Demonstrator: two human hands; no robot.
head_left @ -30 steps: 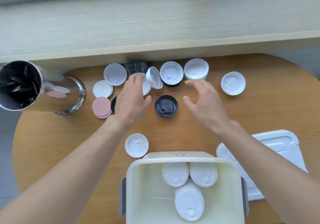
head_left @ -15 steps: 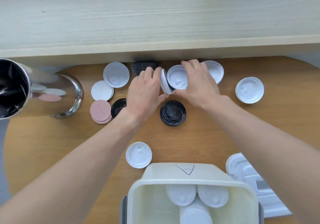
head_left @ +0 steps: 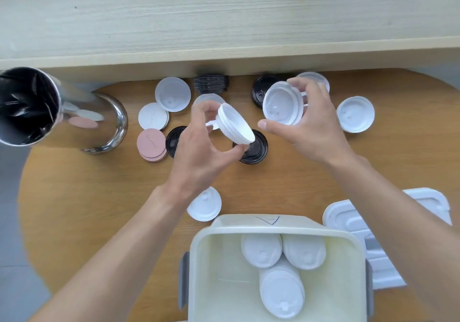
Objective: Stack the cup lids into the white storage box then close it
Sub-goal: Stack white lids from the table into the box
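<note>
both hands mid-pickup, left hand (head_left: 199, 145) gripping a white lid stack (head_left: 235, 124), right hand (head_left: 306, 125) holding another lid (head_left: 282, 102), next they probably drop into the white storage box (head_left: 273, 224)

**Surroundings**

Round wooden table (head_left: 74, 197), warm brown grain, evenly lit. Behind it, touching or just beside its far edge, a pale wood-grain counter (head_left: 224, 18) spans the full width. Grey floor (head_left: 12, 272) visible at lower left.
</note>
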